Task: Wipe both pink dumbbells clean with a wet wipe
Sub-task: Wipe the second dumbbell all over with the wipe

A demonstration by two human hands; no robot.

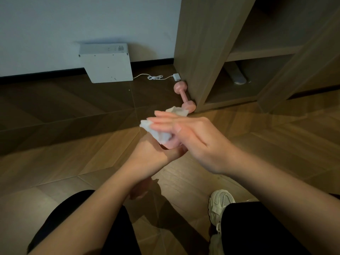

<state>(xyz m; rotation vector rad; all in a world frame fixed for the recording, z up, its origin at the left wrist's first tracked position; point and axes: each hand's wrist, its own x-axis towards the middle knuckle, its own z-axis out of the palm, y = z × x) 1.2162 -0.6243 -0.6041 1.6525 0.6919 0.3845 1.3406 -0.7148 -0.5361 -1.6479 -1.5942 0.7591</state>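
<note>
The fingers [161,123] of my right hand [195,138] are stretched out straight and close together, lying flat on the wet wipe [159,134]. They are not curled round it. The white wipe is crumpled beneath them, with one corner poking out past my fingertips and another bunch showing behind the hand. My thumb rests along the near edge of the wipe.

Under the wipe is the held dumbbell [173,144]. Only one rounded pink end shows, just below my right thumb. My left hand [154,155] comes up from beneath and grips it. I see the back of that hand, and its fingers are mostly hidden behind the dumbbell and the wipe, so I cannot tell exactly how they wrap.

Both hands hover above the floor [73,126], in front of the near corner of the wooden cabinet [202,52]. The second dumbbell [184,98] lies on the floor touching the cabinet's side panel, running along its base.

Left of the cabinet, a small white adapter [176,77] sits just beside the panel. Its cable [155,77] runs further left to a white box [108,69] standing against the wall. On the near side of the cabinet my pale shoe [219,203] is on the floor.
</note>
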